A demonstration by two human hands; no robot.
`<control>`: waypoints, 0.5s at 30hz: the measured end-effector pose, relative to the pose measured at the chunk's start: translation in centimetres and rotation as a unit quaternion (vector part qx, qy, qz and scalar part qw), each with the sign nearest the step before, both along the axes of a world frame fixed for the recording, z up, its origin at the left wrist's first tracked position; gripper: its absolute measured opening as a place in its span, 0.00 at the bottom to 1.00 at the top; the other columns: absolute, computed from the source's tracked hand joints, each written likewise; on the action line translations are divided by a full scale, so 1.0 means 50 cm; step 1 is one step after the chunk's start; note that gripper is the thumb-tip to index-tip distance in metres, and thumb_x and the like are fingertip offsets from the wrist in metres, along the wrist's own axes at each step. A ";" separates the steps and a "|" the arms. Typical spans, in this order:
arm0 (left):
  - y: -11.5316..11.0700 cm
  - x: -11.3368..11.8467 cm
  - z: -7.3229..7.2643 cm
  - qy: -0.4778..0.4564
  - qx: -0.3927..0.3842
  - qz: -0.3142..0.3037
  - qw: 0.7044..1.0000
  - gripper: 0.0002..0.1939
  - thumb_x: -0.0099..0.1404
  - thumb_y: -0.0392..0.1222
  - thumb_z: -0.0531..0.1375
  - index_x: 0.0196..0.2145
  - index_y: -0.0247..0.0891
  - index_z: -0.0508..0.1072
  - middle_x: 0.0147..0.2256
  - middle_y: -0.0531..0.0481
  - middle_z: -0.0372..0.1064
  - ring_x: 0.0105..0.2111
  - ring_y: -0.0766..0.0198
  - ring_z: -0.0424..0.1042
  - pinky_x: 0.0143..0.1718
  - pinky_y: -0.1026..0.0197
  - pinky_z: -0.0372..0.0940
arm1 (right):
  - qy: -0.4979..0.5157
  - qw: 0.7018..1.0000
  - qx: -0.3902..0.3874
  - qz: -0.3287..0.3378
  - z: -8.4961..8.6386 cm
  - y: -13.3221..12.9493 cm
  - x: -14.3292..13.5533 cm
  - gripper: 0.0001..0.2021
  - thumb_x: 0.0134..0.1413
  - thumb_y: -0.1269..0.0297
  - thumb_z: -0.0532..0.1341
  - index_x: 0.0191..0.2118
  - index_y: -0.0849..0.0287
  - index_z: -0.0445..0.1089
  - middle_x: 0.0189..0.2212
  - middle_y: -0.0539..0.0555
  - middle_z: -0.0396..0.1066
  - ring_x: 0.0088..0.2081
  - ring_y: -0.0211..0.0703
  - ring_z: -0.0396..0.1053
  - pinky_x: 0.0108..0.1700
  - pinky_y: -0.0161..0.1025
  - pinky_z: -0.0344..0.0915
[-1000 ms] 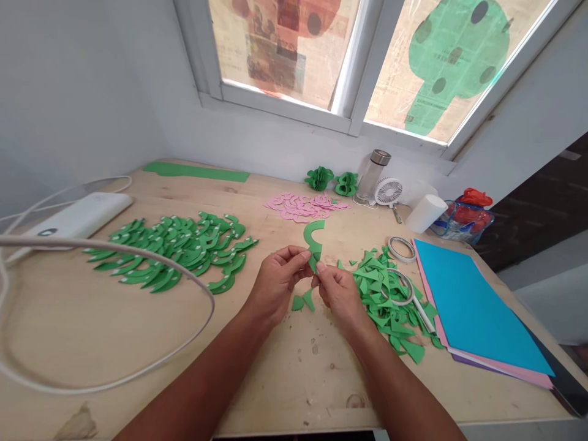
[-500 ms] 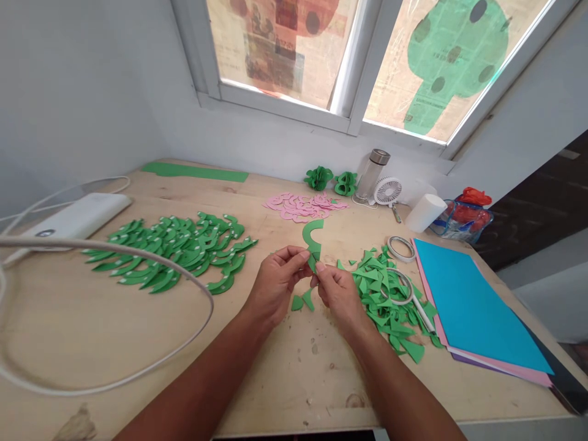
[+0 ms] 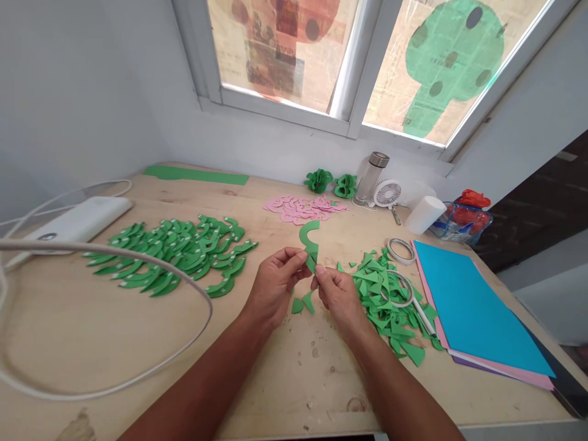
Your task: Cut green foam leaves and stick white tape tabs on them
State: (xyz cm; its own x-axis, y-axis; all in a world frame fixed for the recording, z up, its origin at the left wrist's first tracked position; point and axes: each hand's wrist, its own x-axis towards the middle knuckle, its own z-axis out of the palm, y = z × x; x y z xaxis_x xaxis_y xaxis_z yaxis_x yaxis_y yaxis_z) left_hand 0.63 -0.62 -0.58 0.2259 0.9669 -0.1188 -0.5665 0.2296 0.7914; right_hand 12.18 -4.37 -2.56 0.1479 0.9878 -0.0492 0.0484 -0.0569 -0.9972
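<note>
A curved green paper piece [image 3: 309, 234] stands up between my hands over the middle of the table. My left hand [image 3: 276, 278] pinches its lower part between thumb and fingers. My right hand [image 3: 337, 291] is closed at the paper's lower right edge, fingertips on it. Two small green scraps [image 3: 303, 302] lie just below my hands. To the left is a heap of curved green pieces with small white patches [image 3: 179, 251]. Right beside my right hand, a pile of green offcuts [image 3: 381, 300] has a roll of tape [image 3: 399, 288] on it.
Pink cutouts [image 3: 305, 208] lie behind my hands, with two green paper balls [image 3: 318, 180], a bottle [image 3: 371, 177] and a small fan [image 3: 387, 193] near the wall. Coloured sheets [image 3: 478, 303] are stacked at right. A white cable [image 3: 184, 275] loops across the left side.
The curved green piece has shifted slightly left and turned a little in my fingers. Both hands stay nearly in place, and the view has moved slightly.
</note>
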 end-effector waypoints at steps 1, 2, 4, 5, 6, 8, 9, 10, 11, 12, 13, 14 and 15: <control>0.001 -0.001 0.000 0.000 -0.001 0.006 1.000 0.09 0.48 0.39 0.68 0.23 0.35 0.71 0.23 0.54 0.68 0.24 0.69 0.65 0.31 0.63 0.64 | 0.002 1.000 -0.001 -0.002 -0.001 0.000 0.000 0.24 0.49 0.42 0.56 0.21 0.60 0.64 0.10 0.40 0.45 0.14 0.29 0.40 0.17 0.32 0.37; 0.002 -0.003 0.001 -0.001 -0.003 0.010 1.000 0.09 0.48 0.39 0.68 0.23 0.35 0.71 0.23 0.54 0.68 0.24 0.69 0.65 0.30 0.64 0.64 | 0.006 1.000 -0.001 -0.006 -0.001 0.000 0.000 0.24 0.49 0.42 0.56 0.21 0.60 0.65 0.10 0.40 0.45 0.14 0.29 0.40 0.17 0.32 0.37; 0.003 -0.005 0.002 0.002 -0.008 0.013 1.000 0.09 0.47 0.39 0.68 0.24 0.35 0.72 0.23 0.54 0.68 0.24 0.69 0.65 0.30 0.64 0.63 | 0.025 0.999 0.004 -0.030 0.000 0.001 0.001 0.23 0.49 0.42 0.56 0.22 0.60 0.65 0.10 0.40 0.45 0.15 0.29 0.40 0.18 0.32 0.37; 0.003 -0.005 0.003 0.003 -0.012 0.012 1.000 0.09 0.47 0.39 0.68 0.24 0.35 0.72 0.23 0.54 0.68 0.24 0.69 0.65 0.30 0.64 0.63 | 0.038 0.998 0.010 -0.049 0.002 0.001 0.002 0.23 0.50 0.43 0.56 0.23 0.60 0.65 0.11 0.40 0.46 0.15 0.29 0.40 0.18 0.32 0.38; 0.002 -0.005 0.004 0.005 -0.016 0.009 1.000 0.09 0.47 0.39 0.68 0.24 0.34 0.72 0.23 0.53 0.68 0.24 0.69 0.66 0.30 0.64 0.64 | 0.050 0.996 0.019 -0.069 0.005 0.001 0.002 0.22 0.49 0.43 0.56 0.24 0.60 0.66 0.11 0.40 0.46 0.15 0.30 0.40 0.18 0.32 0.38; -0.001 -0.003 0.005 0.005 -0.023 -0.001 1.000 0.09 0.47 0.38 0.68 0.23 0.34 0.72 0.23 0.53 0.68 0.25 0.69 0.66 0.30 0.64 0.64 | 0.069 0.992 0.040 -0.099 0.010 0.002 0.003 0.20 0.48 0.45 0.58 0.27 0.61 0.67 0.13 0.40 0.46 0.16 0.30 0.40 0.18 0.32 0.38; -0.003 -0.002 0.005 0.005 -0.025 -0.011 1.000 0.08 0.47 0.38 0.68 0.23 0.34 0.72 0.23 0.53 0.68 0.25 0.69 0.66 0.30 0.64 0.63 | 0.077 0.990 0.046 -0.106 0.012 0.002 0.003 0.19 0.47 0.47 0.60 0.29 0.61 0.68 0.14 0.40 0.46 0.17 0.30 0.40 0.19 0.32 0.38; -0.005 -0.001 0.005 0.005 -0.025 -0.023 0.999 0.08 0.47 0.38 0.68 0.23 0.34 0.72 0.23 0.53 0.68 0.24 0.69 0.66 0.30 0.64 0.63 | 0.084 0.989 0.049 -0.108 0.014 0.002 0.003 0.17 0.46 0.49 0.62 0.31 0.60 0.68 0.15 0.40 0.46 0.17 0.30 0.40 0.19 0.32 0.38; -0.007 0.000 0.004 0.005 -0.024 -0.037 0.999 0.08 0.47 0.38 0.68 0.23 0.34 0.72 0.22 0.53 0.68 0.24 0.69 0.66 0.30 0.65 0.63 | 0.091 0.989 0.048 -0.107 0.014 0.001 0.002 0.16 0.44 0.51 0.63 0.32 0.60 0.68 0.16 0.40 0.46 0.18 0.30 0.40 0.19 0.32 0.39; -0.009 0.001 0.004 0.006 -0.023 -0.052 0.998 0.08 0.47 0.38 0.68 0.23 0.34 0.72 0.22 0.53 0.68 0.24 0.70 0.65 0.29 0.65 0.62 | 0.097 0.989 0.046 -0.107 0.014 0.001 0.002 0.15 0.43 0.52 0.64 0.32 0.60 0.68 0.16 0.40 0.47 0.18 0.30 0.40 0.19 0.32 0.39; -0.010 0.002 0.003 0.007 -0.021 -0.067 0.998 0.08 0.47 0.39 0.68 0.23 0.34 0.72 0.22 0.53 0.68 0.23 0.70 0.65 0.29 0.65 0.62 | 0.101 0.988 0.043 -0.106 0.014 0.001 0.002 0.15 0.42 0.54 0.64 0.31 0.59 0.67 0.16 0.40 0.47 0.18 0.30 0.40 0.19 0.32 0.39; -0.011 0.003 0.003 0.009 -0.022 -0.078 0.997 0.08 0.48 0.39 0.68 0.23 0.34 0.72 0.22 0.54 0.67 0.23 0.70 0.64 0.28 0.65 0.62 | 0.104 0.988 0.041 -0.107 0.013 0.001 0.001 0.14 0.42 0.54 0.64 0.31 0.59 0.67 0.16 0.40 0.47 0.18 0.30 0.40 0.20 0.33 0.39; -0.011 0.004 0.002 0.012 -0.023 -0.085 0.996 0.08 0.48 0.39 0.68 0.24 0.34 0.72 0.21 0.54 0.67 0.22 0.70 0.64 0.28 0.65 0.62 | 0.104 0.988 0.040 -0.108 0.012 0.001 0.001 0.13 0.42 0.55 0.64 0.30 0.59 0.66 0.16 0.40 0.46 0.18 0.30 0.40 0.20 0.33 0.40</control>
State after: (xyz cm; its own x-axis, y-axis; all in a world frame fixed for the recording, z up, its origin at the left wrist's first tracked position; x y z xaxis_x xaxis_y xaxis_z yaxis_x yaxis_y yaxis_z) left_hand 0.81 -1.17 -0.47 0.3815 0.9086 -0.1698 -0.4971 0.3566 0.7910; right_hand 12.21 -4.34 -1.95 0.3513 0.9359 -0.0241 -0.1620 0.0354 -0.9862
